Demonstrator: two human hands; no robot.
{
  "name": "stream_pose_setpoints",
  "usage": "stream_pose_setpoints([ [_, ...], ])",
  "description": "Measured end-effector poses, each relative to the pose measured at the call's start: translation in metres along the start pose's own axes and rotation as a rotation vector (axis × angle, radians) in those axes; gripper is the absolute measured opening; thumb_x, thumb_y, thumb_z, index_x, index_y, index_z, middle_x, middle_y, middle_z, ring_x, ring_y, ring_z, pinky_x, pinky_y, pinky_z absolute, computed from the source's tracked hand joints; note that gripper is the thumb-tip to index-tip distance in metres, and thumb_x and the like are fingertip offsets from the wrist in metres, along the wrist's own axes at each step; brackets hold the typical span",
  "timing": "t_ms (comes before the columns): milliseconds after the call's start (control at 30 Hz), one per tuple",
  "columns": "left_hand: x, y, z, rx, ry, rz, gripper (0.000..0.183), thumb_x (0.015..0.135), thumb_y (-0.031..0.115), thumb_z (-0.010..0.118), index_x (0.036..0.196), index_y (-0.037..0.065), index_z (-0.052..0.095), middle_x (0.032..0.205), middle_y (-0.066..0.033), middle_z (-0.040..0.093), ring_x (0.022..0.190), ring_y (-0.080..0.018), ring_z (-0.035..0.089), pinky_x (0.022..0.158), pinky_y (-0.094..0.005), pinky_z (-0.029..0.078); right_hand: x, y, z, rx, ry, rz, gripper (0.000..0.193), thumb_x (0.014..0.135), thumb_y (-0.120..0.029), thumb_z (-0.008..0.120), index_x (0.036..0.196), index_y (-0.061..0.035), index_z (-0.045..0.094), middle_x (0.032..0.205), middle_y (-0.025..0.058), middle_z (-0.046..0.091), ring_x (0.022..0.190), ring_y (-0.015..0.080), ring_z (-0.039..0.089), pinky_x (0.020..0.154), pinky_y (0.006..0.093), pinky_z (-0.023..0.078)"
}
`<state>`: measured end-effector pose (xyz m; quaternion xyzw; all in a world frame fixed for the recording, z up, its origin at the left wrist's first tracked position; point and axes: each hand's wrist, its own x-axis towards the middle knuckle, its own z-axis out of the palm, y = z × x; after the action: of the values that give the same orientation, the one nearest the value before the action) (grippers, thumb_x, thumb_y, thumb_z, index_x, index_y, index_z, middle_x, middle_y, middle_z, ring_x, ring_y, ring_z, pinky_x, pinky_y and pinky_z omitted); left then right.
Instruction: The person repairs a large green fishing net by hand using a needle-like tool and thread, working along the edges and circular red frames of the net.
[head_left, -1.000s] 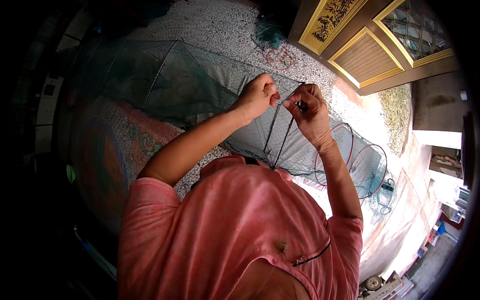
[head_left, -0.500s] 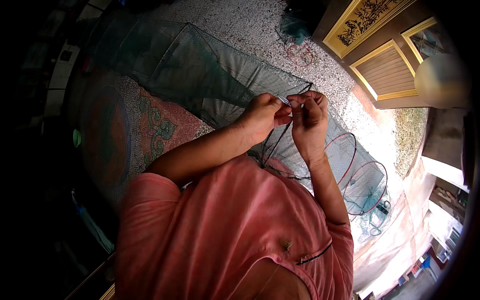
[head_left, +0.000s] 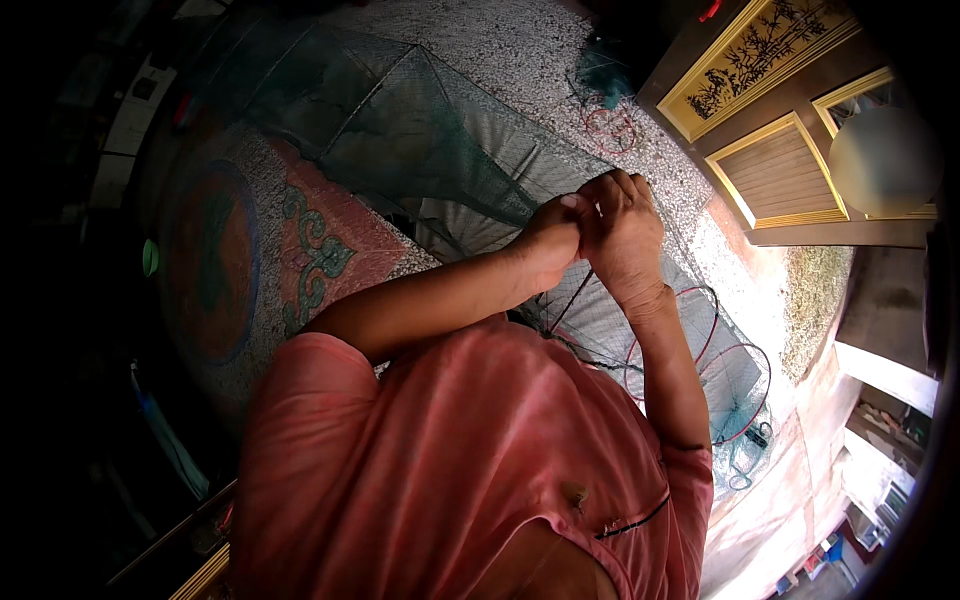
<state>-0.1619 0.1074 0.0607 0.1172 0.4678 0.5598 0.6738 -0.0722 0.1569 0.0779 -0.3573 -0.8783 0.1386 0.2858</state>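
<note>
In front of my chest my left hand (head_left: 552,242) and my right hand (head_left: 628,238) meet, fingers closed and pressed together. What they pinch is hidden behind the fingers and knuckles. A dark cord (head_left: 572,303) runs from beneath the hands down toward my lap. Below and beyond them spreads a long dark-green mesh net (head_left: 400,130) with stiff crosswise ribs, like a folding fish trap. On the right, near my right forearm, thin red hoops (head_left: 768,385) stand in the net's end, with a bunched teal net piece (head_left: 742,440) beside them.
The floor is speckled stone (head_left: 510,50) with a red and green patterned inlay (head_left: 320,245) at the left. Another red hoop (head_left: 612,130) with dark netting lies farther off. Brown panelled doors with gold trim (head_left: 780,170) stand at the upper right.
My hands have come closer together, and my right hand has turned its back toward me. A small shiny piece that showed at the fingertips is now out of sight. The view has shifted slightly.
</note>
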Motion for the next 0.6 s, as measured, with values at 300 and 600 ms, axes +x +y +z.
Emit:
stream_pose_setpoints([
  [300,0.037,-0.041,-0.018,0.170,-0.243,0.398,0.017,0.088,0.012,0.049,0.102,0.005,0.043,0.099,-0.0060,0.050,0.085,-0.0139,0.052,0.076,-0.0291,0.043,0.047,-0.055,-0.041,0.844,0.222,-0.047,0.011,0.089,-0.011,0.058,0.086,-0.0032,0.050,0.066,0.0053,0.055,0.058,0.0155,0.056,0.054,0.0249,0.045],
  [600,-0.003,-0.006,-0.003,0.924,-0.272,0.725,0.010,0.086,0.012,0.060,0.095,0.007,0.060,0.082,-0.0030,0.045,0.078,-0.0125,0.044,0.072,-0.0246,0.041,0.036,0.012,-0.173,1.119,0.460,-0.142,0.030,0.099,-0.023,0.035,0.071,-0.0114,0.038,0.064,0.0000,0.033,0.060,0.0143,0.037,0.062,0.0283,0.040],
])
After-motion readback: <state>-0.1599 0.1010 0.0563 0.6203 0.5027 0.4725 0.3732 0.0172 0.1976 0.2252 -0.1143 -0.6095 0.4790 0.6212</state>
